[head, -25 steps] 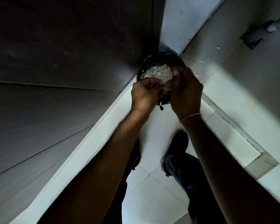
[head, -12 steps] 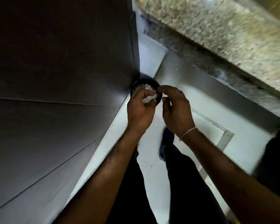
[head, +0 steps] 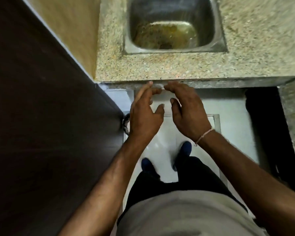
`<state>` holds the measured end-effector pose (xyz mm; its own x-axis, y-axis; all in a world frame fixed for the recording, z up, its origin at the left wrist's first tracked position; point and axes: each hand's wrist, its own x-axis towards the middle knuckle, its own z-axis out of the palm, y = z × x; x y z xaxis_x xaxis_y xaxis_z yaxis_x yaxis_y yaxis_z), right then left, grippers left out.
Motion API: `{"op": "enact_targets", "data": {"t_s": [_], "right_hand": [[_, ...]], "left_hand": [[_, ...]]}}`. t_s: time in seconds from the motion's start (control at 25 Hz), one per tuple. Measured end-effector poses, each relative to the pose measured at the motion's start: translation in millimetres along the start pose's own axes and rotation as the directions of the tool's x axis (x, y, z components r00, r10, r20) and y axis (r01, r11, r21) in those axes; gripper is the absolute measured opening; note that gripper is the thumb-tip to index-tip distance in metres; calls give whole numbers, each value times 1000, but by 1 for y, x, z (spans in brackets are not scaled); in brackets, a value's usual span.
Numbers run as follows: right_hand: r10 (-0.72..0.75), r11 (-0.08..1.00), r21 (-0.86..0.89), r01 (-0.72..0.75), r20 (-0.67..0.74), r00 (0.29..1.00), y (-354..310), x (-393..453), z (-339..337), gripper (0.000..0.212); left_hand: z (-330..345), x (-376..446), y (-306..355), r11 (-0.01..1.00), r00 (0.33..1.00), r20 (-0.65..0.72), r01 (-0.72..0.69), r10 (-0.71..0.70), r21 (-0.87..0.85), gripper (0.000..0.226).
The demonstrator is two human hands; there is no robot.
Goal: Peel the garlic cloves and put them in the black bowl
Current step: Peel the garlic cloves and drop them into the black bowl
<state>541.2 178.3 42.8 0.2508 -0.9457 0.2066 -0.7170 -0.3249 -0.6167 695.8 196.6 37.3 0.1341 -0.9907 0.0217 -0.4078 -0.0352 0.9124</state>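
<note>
We list a left hand (head: 144,116) and a right hand (head: 187,113) at mid-frame, both empty, fingers loosely spread and slightly curled, just below the front edge of the speckled granite countertop (head: 160,67). A round black bowl with a patterned rim (head: 125,124) shows only as a sliver at centre-left, tucked behind our left wrist against the dark brown cabinet panel (head: 49,116); we cannot tell what it holds. No garlic cloves are visible. We judge cloves light, firm, papery-skinned and slippery once bare, best pinched at the root end. A stained stainless-steel sink basin (head: 172,28) occupies the upper centre.
</note>
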Motion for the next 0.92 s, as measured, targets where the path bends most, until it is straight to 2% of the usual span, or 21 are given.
{"op": "enact_targets", "data": {"t_s": [0.12,0.24,0.44,0.56,0.68,0.84,0.92], "right_hand": [[76,996,-45,-83,-141,987,15,-22,-48,42],[150,976,-110,-186,-279,949,45,-49,-104,44],[247,905,-182,-385,-511,823,104,-100,-194,44],[296,856,-175,-487,-607,737,146,-132,-248,48],[331,813,-145,-563,-680,654,182,-171,-289,47],[375,756,-99,-648,-746,551,224,-215,-325,48],[431,704,-45,-709,-766,477,243,-223,-337,51]], "left_hand": [[22,7,40,986,975,181,-143,126,82,49],[71,11,90,958,911,345,-273,228,88,51],[176,8,168,858,720,534,-513,444,-21,54],[242,6,213,791,614,584,-607,531,-82,57],[308,-10,248,735,508,639,-665,578,-136,56],[388,-30,280,664,349,746,-730,568,-164,54],[426,-29,289,614,266,772,-765,578,-196,52]]}}
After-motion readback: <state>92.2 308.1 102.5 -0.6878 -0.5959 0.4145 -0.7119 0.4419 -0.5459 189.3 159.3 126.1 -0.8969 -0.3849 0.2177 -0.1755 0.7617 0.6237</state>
